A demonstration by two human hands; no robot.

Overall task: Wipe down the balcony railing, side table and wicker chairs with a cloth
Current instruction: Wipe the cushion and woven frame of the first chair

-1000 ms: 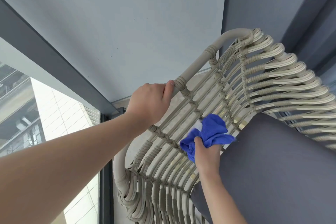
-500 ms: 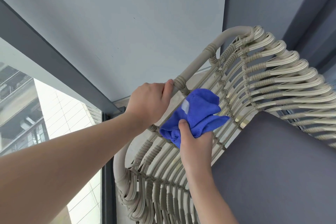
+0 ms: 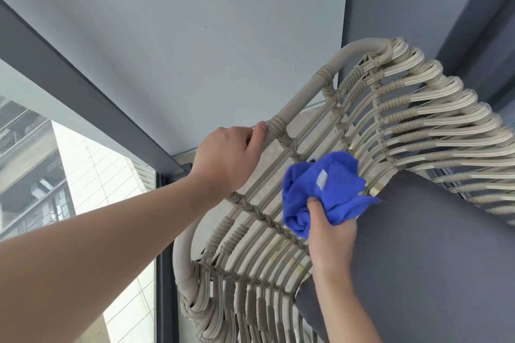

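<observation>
A beige wicker chair with woven slats fills the middle and right of the head view. My left hand grips the chair's tubular top rail. My right hand holds a bunched blue cloth with a small white label, pressed against the inner slats of the chair's side, just beside the dark grey seat cushion.
A pale grey wall stands right behind the chair. A dark metal frame and glass pane run along the left, with neighbouring buildings beyond. A dark grey post rises at the right.
My right hand swept the cloth up the slats towards the rail, then back down and right towards the cushion. My left hand stayed on the rail.
</observation>
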